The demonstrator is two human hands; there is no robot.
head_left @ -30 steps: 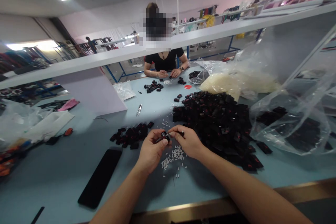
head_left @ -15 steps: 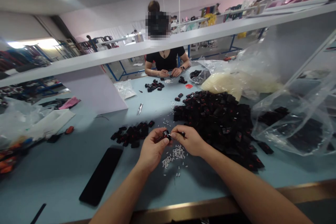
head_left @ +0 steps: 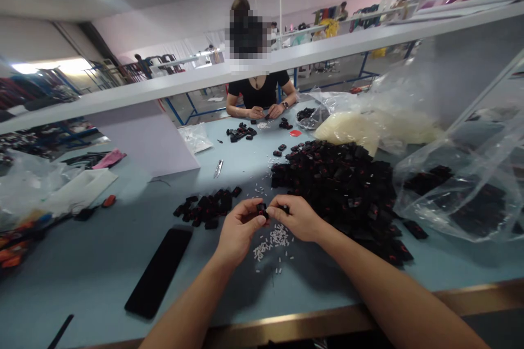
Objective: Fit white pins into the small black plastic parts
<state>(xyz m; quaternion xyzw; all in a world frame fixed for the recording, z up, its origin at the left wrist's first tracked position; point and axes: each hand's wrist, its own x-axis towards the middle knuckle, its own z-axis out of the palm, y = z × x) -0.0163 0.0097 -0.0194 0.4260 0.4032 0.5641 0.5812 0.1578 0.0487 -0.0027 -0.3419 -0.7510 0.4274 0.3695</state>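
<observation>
Over the pale blue table [head_left: 94, 278], in the head view, the two bare hands of the person meet near the middle. The left hand [head_left: 235, 234] holds a small, black, block-like piece [head_left: 262, 210] between its thumb and its bent fingers. The right hand [head_left: 298, 220] is narrow, with thumb and forefinger closed together at the right edge of this piece; what is between these fingertips, I cannot tell. Just below the hands there lies a scatter of tiny white cylindrical bits [head_left: 279, 235]. To the left of the left hand is a small group of black pieces with red marks [head_left: 208, 207], and nearer to the person, a flat, black, rectangular slab [head_left: 159, 274]. To the right spreads a large heap of flat black pieces [head_left: 335, 182], beside a clear plastic bag [head_left: 470, 212]. Across the table, a co-worker in a black top [head_left: 262, 90] sits.
</observation>
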